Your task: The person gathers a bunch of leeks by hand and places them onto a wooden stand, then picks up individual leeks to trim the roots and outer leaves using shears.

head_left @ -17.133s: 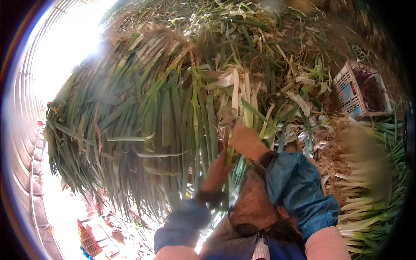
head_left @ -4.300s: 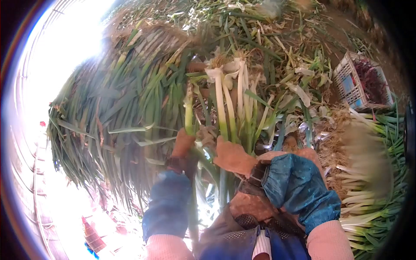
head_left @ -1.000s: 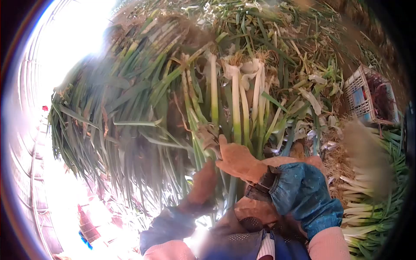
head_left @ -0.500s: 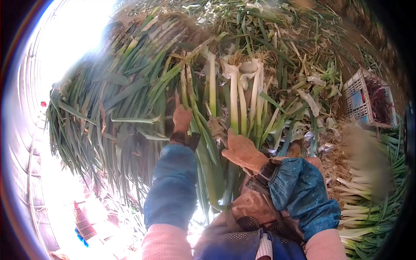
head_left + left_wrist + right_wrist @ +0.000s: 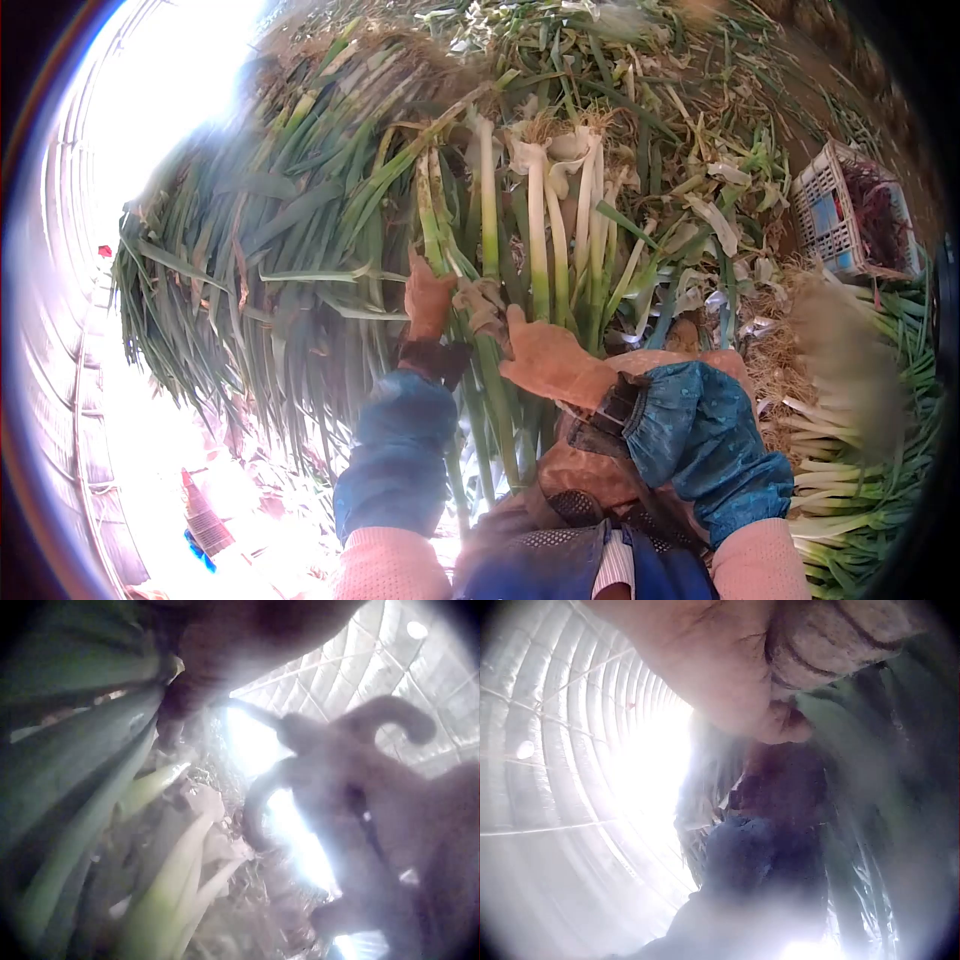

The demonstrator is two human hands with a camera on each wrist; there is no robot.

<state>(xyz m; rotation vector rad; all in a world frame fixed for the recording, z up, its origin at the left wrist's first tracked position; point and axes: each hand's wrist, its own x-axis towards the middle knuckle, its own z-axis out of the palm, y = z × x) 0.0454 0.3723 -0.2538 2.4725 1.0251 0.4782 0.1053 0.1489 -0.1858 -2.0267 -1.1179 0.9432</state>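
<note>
A bunch of green onions (image 5: 535, 240) stands upright in front of me, white stalks and roots on top, green leaves hanging down. My gloved right hand (image 5: 548, 362) grips the bunch around its middle. The gloved left hand (image 5: 428, 298) is curled round one green stalk (image 5: 432, 215) at the bunch's left side. In the left wrist view pale green stalks (image 5: 161, 892) run past the glove (image 5: 217, 652), and the right hand (image 5: 352, 795) shows as a dark shape against the light. In the right wrist view the glove (image 5: 727, 667) presses on green leaves (image 5: 870, 810), with the left arm's blue sleeve (image 5: 742, 855) behind.
A big heap of uncleaned green onions (image 5: 260, 250) fills the left. Peeled leaves and scraps (image 5: 700, 160) litter the ground behind. A white plastic crate (image 5: 850, 205) stands at the right. Trimmed onions (image 5: 860, 480) lie stacked at the lower right. A bright greenhouse roof (image 5: 570, 735) arches overhead.
The left hand came up from low beside the bunch and took hold of a stalk on its left side, then slid slightly down. The right hand kept its grip.
</note>
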